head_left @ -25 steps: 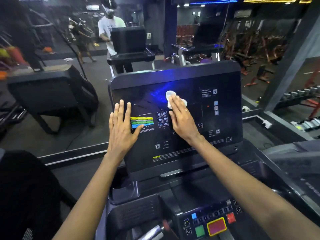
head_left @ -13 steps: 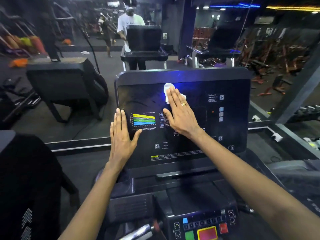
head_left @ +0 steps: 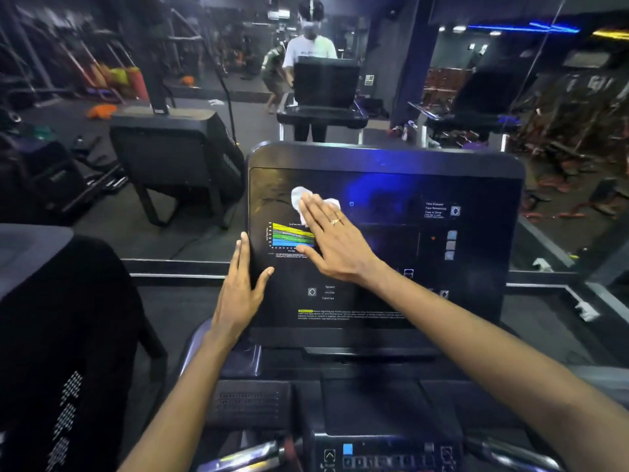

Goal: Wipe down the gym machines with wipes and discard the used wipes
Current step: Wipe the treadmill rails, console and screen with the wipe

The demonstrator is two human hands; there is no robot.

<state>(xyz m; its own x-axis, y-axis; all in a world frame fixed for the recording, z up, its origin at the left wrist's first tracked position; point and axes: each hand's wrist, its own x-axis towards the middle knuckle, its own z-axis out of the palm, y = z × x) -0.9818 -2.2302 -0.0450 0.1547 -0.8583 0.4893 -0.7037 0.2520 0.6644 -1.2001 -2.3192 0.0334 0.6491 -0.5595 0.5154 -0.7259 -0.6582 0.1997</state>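
Observation:
The treadmill's black console panel [head_left: 391,301] faces me, with a coloured chart at its left. My right hand [head_left: 335,243] lies flat on the panel's upper left, fingers straight, pressing a crumpled white wipe [head_left: 299,199] against it; the wipe shows past the fingertips. My left hand [head_left: 240,291] rests on the panel's left edge, fingers straight up along the outside and thumb on the panel's face.
A button strip [head_left: 374,458] with a blue key sits below the console. A mirror wall [head_left: 323,63] ahead reflects a person at a treadmill. A second black machine [head_left: 177,158] stands to the left, and a dark padded seat [head_left: 61,335] is at near left.
My right hand slid the wipe left across the panel, from its centre to above the chart. My left hand shifted from the panel's face to its left edge. The view moved closer.

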